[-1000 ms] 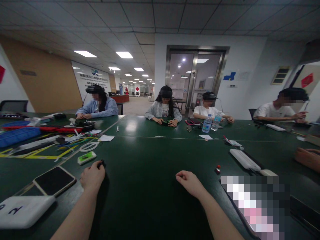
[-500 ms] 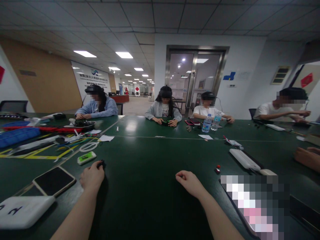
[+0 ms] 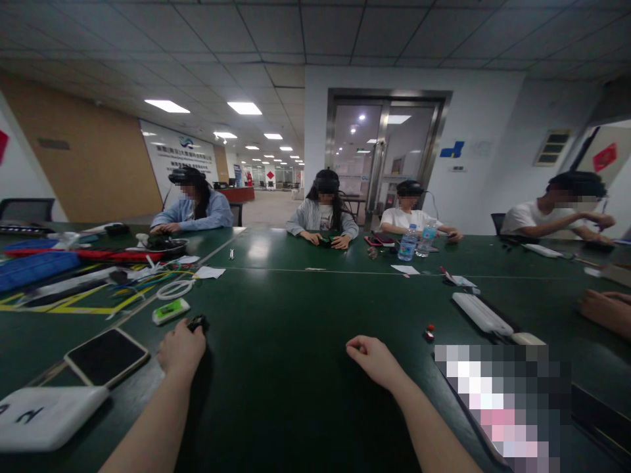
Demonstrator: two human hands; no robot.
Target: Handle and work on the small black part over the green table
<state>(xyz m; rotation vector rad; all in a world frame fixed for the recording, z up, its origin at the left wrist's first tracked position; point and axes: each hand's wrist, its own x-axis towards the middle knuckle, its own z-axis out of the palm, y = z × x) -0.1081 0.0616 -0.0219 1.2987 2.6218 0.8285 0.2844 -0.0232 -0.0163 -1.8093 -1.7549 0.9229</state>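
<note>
My left hand (image 3: 181, 348) is closed on a small black object (image 3: 198, 322) that sticks out past the thumb and fingertips; its kind is too small to make out. Just beyond this hand lies a green-and-white packet (image 3: 170, 311), and to its left is a phone (image 3: 108, 357) with a dark screen. My right hand (image 3: 373, 358) rests on the dark green table (image 3: 276, 368) in a loose fist. Nothing shows between its curled fingers, though the palm is hidden. A small red-and-silver item (image 3: 430, 333) lies to the right of that hand.
At lower left is a white case (image 3: 54, 417). Cables (image 3: 175, 289) and a blue tray (image 3: 37, 270) lie farther left. On the right are a white power bank-like bar (image 3: 483, 314) and a blurred-out screen (image 3: 497, 401). Water bottles (image 3: 408, 243) and several people are across the table.
The black object in my left hand has turned a little and shows more of itself. My right hand has stayed still. The person at far right has shifted their arms.
</note>
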